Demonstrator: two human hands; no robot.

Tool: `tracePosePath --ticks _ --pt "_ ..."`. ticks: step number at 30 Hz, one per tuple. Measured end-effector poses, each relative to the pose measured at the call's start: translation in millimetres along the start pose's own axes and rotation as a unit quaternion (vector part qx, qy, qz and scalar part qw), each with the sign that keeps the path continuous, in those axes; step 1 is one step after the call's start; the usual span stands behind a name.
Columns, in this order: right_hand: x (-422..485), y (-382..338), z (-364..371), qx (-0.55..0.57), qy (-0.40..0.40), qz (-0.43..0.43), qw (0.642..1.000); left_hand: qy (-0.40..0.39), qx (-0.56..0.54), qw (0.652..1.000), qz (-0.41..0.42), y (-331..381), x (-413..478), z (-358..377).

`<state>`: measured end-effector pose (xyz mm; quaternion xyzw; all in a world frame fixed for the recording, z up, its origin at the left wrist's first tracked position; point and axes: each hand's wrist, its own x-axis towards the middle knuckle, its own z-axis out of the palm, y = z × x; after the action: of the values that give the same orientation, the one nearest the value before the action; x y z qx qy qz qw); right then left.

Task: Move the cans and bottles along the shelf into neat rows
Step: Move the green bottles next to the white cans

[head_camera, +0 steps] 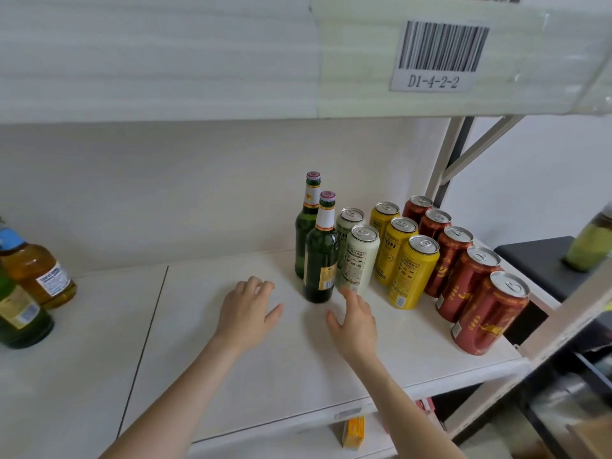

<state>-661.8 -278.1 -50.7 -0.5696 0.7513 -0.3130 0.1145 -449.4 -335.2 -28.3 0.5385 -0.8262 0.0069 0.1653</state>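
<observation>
Left grip rests flat on the shelf; right grip (fingers apart, holding nothing) hovers near the front green bottle.

The left hand and right hand are bare, as are both forearms.

One head-worn camera looks forward and down onto the shelf, close, edges apparently wide-angle warped.
</observation>
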Motion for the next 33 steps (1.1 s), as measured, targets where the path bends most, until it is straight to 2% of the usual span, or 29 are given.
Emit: tracePosePath --ticks 3,8,20,27,33 --pt "-21 -11 1 -0.092 0.002 -0.026 0.995 0.009 0.076 0.997 0.022 -4 -25 -3" --pt "-53 -25 6 -0.177 -0.003 -0.037 0.983 0.003 0.098 0.995 0.015 -18 -62 -3" --pt "-128 -39 16 -0.234 -0.031 -0.044 0.971 -0.008 0.12 0.992 0.021 -42 -139 -21" --pt "-179 -59 16 -0.253 -0.032 -0.053 0.966 0.017 0.103 0.994 0.025 -49 -199 -37" --pt "-234 -90 15 -0.245 -0.029 -0.069 0.967 -0.011 0.099 0.995 0.019 -66 -257 -55"
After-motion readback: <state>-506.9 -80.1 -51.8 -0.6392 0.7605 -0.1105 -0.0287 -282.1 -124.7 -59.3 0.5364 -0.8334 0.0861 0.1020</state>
